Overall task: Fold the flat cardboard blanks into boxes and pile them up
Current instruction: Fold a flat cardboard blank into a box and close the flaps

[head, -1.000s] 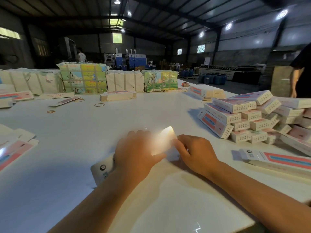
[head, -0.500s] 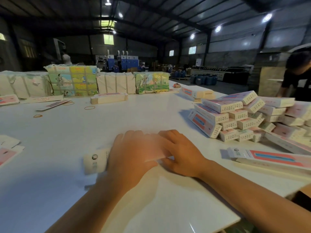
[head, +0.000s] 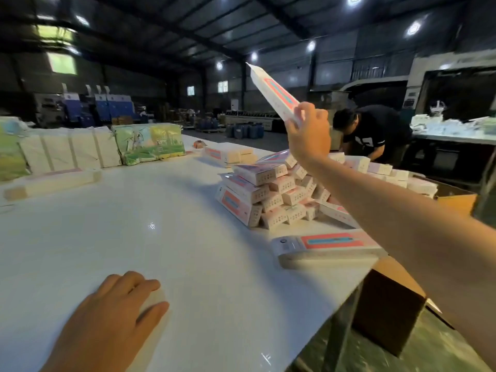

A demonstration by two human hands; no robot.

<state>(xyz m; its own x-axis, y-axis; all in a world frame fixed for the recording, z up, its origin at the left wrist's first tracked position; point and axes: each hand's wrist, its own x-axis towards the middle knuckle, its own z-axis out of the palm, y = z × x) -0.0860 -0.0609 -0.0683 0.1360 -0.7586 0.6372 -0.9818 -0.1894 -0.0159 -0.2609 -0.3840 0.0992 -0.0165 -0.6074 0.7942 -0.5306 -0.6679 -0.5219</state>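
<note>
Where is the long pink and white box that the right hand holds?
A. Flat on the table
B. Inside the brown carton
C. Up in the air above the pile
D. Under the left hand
C: the right hand grips the box raised and tilted above the pile of boxes.

The right hand (head: 308, 130) covers the lower end of the raised box (head: 273, 92). Its forearm hides part of the box pile (head: 268, 189) at 3 o'clock. The left hand (head: 112, 318) is motion-blurred; print on the boxes is unreadable.
</note>
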